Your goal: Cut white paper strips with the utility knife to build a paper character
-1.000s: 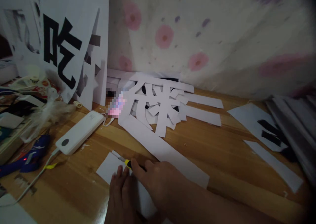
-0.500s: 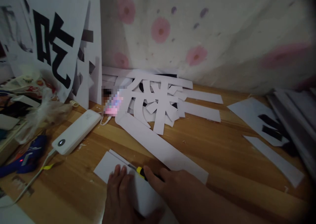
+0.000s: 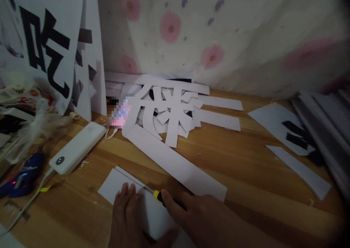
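Observation:
A white board piece (image 3: pixel 154 217) lies near the front of the wooden table, with a narrow strip along its far edge. My left hand (image 3: pixel 127 219) rests on it with the fingers stretched out, pressing it down. In my right hand (image 3: pixel 197 215) is a utility knife (image 3: pixel 156 195) with a yellow and black handle. Its thin blade points left and touches the board along the strip's line. My right palm hides most of the handle. Just beyond the hands lies a long white strip (image 3: pixel 180 164).
Cut white character pieces (image 3: pixel 176 109) are piled against the flowered wall covering. To the left are a white power bank (image 3: pixel 78 148) with a cable, a blue glue gun (image 3: pixel 27 177) and a standing sheet (image 3: pixel 62 7) with a black character. Paper sheets (image 3: pixel 276 126) and stacked boards (image 3: pixel 325 131) occupy the right.
The knife has slid a little along the board's edge, to the right and towards me. My left hand stays on the board. The whole view has shifted slightly.

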Demonstrator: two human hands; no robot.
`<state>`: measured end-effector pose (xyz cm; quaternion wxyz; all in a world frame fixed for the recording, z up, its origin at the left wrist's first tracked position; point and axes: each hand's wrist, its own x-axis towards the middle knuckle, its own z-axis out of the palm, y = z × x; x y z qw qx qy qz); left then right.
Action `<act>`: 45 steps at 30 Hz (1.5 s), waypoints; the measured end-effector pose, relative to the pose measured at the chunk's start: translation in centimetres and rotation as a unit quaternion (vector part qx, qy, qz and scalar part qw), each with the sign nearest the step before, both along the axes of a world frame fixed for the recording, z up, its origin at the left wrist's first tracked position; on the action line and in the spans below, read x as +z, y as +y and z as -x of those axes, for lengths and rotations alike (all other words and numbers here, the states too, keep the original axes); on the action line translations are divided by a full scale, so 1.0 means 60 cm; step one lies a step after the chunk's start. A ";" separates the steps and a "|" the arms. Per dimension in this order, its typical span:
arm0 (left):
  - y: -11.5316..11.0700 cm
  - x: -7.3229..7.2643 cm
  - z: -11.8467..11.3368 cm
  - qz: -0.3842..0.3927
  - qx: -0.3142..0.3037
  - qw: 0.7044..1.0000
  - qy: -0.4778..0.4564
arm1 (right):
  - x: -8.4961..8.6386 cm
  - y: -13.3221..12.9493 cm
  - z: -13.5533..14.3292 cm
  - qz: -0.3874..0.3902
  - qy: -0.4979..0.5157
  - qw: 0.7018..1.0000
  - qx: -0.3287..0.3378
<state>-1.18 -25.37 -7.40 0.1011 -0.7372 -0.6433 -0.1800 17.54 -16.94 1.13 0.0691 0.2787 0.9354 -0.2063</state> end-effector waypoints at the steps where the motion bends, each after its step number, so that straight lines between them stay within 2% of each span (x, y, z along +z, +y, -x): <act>1: 0.000 0.001 -0.001 0.000 0.002 1.000 0.000 | 0.003 0.001 -0.001 0.010 -0.013 1.000 0.003; 5: 0.001 0.001 0.001 -0.010 -0.016 1.000 0.014 | 0.006 0.002 -0.006 0.034 -0.038 0.999 -0.011; 9: 0.001 0.003 -0.001 -0.009 -0.011 1.000 0.008 | -0.007 -0.004 -0.007 -0.002 -0.023 0.999 -0.037; 13: 0.002 0.005 -0.004 -0.011 -0.013 1.000 -0.006 | -0.018 -0.010 0.003 -0.027 0.002 0.999 -0.026; 20: 0.000 -0.004 0.008 -0.014 -0.023 1.000 0.004 | -0.013 -0.007 0.011 -0.044 0.009 0.999 -0.027; 24: -0.001 -0.003 0.005 -0.011 -0.015 1.000 -0.002 | -0.020 -0.008 0.008 -0.060 0.031 0.997 -0.027; 29: 0.000 -0.002 0.001 -0.008 -0.006 1.000 -0.008 | -0.034 -0.018 0.008 -0.112 0.077 0.990 -0.041; 32: -0.001 -0.006 0.007 -0.013 -0.023 1.000 0.003 | -0.038 -0.026 0.010 -0.157 0.102 0.981 -0.050; 37: -0.004 -0.013 0.021 -0.010 -0.032 0.999 0.011 | -0.036 -0.030 0.013 -0.202 0.104 0.972 -0.059; 39: -0.005 -0.018 0.029 -0.009 -0.054 0.998 0.028 | -0.037 -0.030 0.011 -0.214 0.107 0.969 -0.058; 45: -0.006 -0.030 0.042 -0.025 -0.074 0.996 0.034 | -0.051 -0.043 0.002 -0.274 0.080 0.958 -0.040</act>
